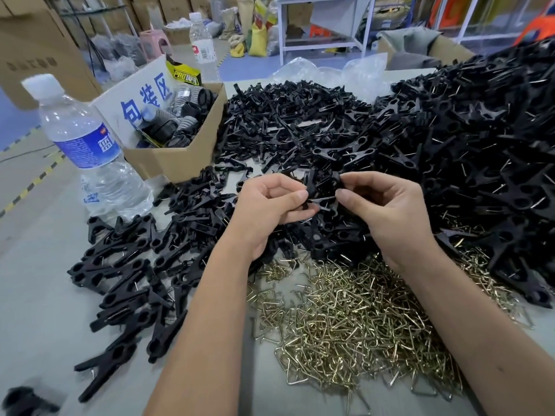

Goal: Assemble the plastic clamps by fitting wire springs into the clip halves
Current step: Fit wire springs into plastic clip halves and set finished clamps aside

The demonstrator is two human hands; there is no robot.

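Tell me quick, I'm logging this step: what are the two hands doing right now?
Left hand: closed, pinching the black clip piece held between both hands.
Right hand: closed, pinching the same clip piece from the other side.

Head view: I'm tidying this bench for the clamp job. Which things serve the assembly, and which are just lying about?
Job:
- clip half pinched between left hand and right hand
- wire springs
- loose clip halves
- black clamps lying at the left

Lying about:
- water bottle
- cardboard box
- second bottle
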